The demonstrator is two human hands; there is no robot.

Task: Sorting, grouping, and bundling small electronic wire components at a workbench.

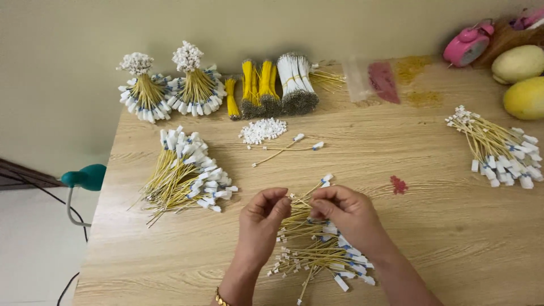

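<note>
My left hand (262, 218) and my right hand (347, 214) meet over a loose heap of thin yellow wires with white tags (323, 255) near the table's front edge. Both pinch the same single yellow wire (310, 191), whose white tagged end points up and right. My left fingertips close on its near end, where a small white piece may sit; too small to tell. A gold bracelet (220, 298) is on my left wrist. A small pile of white connectors (262, 130) lies farther back, with two loose wires (289, 148) beside it.
A fanned pile of tagged wires (184, 175) lies at left, another pile (501, 150) at right. Bundled wires (170, 88), yellow bundles (258, 88) and a white bundle (297, 82) stand along the wall. A pink clock (467, 44) and two yellowish fruits (521, 79) sit at back right.
</note>
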